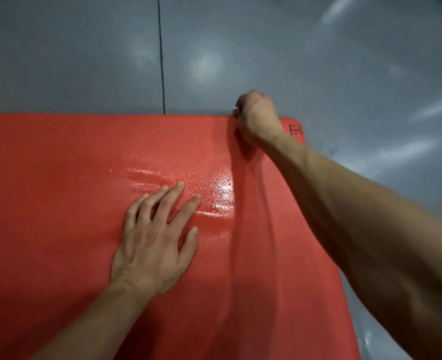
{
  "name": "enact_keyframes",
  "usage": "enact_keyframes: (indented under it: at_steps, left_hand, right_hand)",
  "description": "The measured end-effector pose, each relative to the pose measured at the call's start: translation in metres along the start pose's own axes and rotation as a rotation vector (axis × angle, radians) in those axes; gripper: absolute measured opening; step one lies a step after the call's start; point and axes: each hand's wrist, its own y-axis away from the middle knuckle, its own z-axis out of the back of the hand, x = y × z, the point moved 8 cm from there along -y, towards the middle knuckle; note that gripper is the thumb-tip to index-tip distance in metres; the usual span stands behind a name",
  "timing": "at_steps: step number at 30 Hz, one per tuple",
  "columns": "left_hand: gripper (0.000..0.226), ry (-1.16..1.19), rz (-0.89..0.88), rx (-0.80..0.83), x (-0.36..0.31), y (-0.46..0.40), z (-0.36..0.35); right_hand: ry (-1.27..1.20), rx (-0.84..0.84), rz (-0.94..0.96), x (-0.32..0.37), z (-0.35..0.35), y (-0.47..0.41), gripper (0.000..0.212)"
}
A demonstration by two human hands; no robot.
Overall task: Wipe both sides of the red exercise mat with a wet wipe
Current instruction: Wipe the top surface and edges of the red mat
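The red exercise mat [59,203] lies flat on the floor and fills the lower left of the view. My left hand [155,237] rests palm down on it with fingers spread, beside a shiny wet patch [214,193]. My right hand [256,115] is at the mat's far edge near the right corner, fingers curled shut. A small bit of white, the wet wipe [235,109], shows at its fingertips; the rest is hidden under the hand. A dark mark [294,129] is printed on the far right corner.
Glossy grey floor [344,61] surrounds the mat beyond its far and right edges. A dark seam [161,61] runs across the floor from the top of the view to the mat's far edge.
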Motion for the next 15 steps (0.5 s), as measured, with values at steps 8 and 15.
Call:
enact_keyframes:
  at_steps: [8,15]
  left_hand:
    - [0.055,0.016,-0.006,-0.020,0.000,0.000,0.001]
    - [0.055,0.001,-0.009,-0.027,0.000,-0.001,0.001]
  right_hand:
    - [-0.238,-0.211,-0.375,-0.157,0.075,0.051,0.025]
    - [-0.595,-0.094,-0.346,-0.146,0.045,0.041,0.014]
